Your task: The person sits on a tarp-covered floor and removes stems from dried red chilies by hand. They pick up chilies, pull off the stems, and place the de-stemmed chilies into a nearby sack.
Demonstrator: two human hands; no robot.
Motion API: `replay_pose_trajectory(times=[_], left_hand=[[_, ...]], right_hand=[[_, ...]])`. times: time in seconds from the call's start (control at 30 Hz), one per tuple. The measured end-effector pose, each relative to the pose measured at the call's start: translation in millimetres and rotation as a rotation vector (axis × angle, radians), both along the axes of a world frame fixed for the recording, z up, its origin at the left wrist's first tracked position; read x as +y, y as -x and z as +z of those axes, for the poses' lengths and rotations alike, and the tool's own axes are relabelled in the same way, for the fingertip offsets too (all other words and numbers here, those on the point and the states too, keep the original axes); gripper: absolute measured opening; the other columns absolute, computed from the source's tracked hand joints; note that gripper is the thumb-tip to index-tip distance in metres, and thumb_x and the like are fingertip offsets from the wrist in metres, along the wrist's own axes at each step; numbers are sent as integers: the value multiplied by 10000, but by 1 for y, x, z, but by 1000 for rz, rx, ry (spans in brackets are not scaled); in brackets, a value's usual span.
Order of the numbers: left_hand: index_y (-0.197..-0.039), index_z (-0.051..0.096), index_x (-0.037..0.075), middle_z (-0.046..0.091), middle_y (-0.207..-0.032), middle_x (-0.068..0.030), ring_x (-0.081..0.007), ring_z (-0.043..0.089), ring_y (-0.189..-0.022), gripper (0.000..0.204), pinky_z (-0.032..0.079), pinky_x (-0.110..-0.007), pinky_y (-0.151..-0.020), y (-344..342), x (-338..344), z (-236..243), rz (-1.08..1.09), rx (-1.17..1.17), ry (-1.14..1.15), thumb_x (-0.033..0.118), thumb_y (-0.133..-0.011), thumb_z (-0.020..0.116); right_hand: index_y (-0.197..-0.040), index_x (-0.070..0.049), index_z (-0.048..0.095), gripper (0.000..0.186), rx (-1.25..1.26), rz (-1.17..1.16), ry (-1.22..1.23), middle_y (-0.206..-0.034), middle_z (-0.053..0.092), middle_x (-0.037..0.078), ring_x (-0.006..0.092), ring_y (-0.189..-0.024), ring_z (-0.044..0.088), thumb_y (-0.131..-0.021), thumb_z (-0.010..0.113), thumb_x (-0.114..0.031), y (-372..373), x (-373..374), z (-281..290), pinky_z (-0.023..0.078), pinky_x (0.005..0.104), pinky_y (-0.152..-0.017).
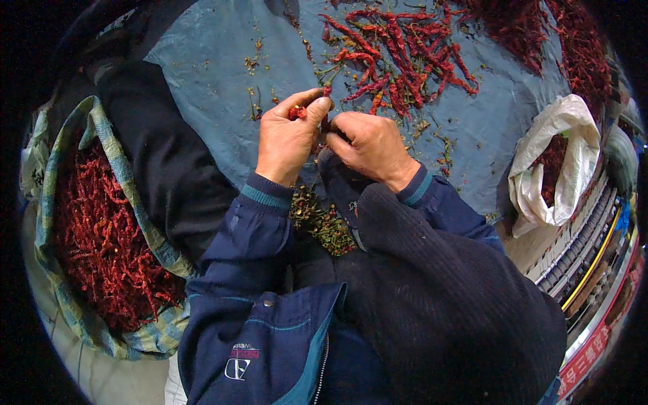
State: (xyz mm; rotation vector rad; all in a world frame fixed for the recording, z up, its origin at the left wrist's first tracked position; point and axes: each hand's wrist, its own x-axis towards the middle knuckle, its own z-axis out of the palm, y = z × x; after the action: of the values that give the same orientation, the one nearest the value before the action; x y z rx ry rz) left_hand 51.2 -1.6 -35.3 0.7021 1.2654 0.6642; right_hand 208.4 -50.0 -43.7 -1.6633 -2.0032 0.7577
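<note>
A dried red chilli (327, 90) pokes up from the pinched fingertips of my left hand (287, 138). Another red chilli piece (298, 113) shows in the curl of the same hand. My right hand (374, 145) is closed beside it, thumb and forefinger pressed on the dark lower part of the pinched chilli; their exact grip is partly hidden. Just beyond both hands, a loose heap of dried red chillies (401, 57) lies on a blue sheet (209, 81). Below my wrists, between my legs, is a pile of green and brown stems and scraps (320, 223).
At my left stands a checked cloth sack (108, 128) full of dried chillies (111, 246). A white woven bag (580, 145) with chillies inside stands at the right. Larger chilli heaps (513, 27) lie at the far right. Stem bits (255, 61) are scattered over the sheet.
</note>
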Motion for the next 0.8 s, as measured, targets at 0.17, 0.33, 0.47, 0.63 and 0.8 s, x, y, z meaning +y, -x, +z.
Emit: replay_pose_trajectory(times=[0.17,0.33,0.47,0.63,0.8], left_hand=[[-1079,737,11,619,-757,58,-5,503,-639,195,393,-183,-530,9,-7,5,-125,15,-50,147,-940,720],[-1046,735,20,625,-779,59,-14,506,-660,202,411,-194,-577,11,-12,18,-262,180,-222,177,-920,749],[-1007,728,-5,654,-810,28,-43,555,-730,193,477,-218,-657,12,-10,20,-322,182,-266,159,-908,756],[-987,725,-5,668,-824,22,-45,571,-734,163,484,-221,-659,11,-12,21,-367,159,-311,140,-913,743],[-963,713,12,662,-796,17,-29,561,-701,115,458,-206,-615,15,-4,30,-408,-73,-23,118,-920,722]], right_hand=[[-1060,-21,693,228,818,-384,390,-866,718,40,101,-655,640,-926,726,-202,-13,17,14,515,272,-562],[-1054,-12,680,152,910,-367,450,-824,664,10,59,-665,608,-978,670,-142,-17,18,19,521,218,-581],[-1045,-34,704,163,875,-329,430,-834,688,-4,62,-670,611,-970,683,-177,-17,12,18,503,230,-601],[-1040,-12,681,179,897,-300,517,-842,686,22,65,-650,612,-984,670,-182,-22,9,17,505,211,-572],[-988,-39,656,211,1430,-398,878,-794,669,31,107,-611,630,-1002,638,-249,-24,-1,11,482,231,-513]])
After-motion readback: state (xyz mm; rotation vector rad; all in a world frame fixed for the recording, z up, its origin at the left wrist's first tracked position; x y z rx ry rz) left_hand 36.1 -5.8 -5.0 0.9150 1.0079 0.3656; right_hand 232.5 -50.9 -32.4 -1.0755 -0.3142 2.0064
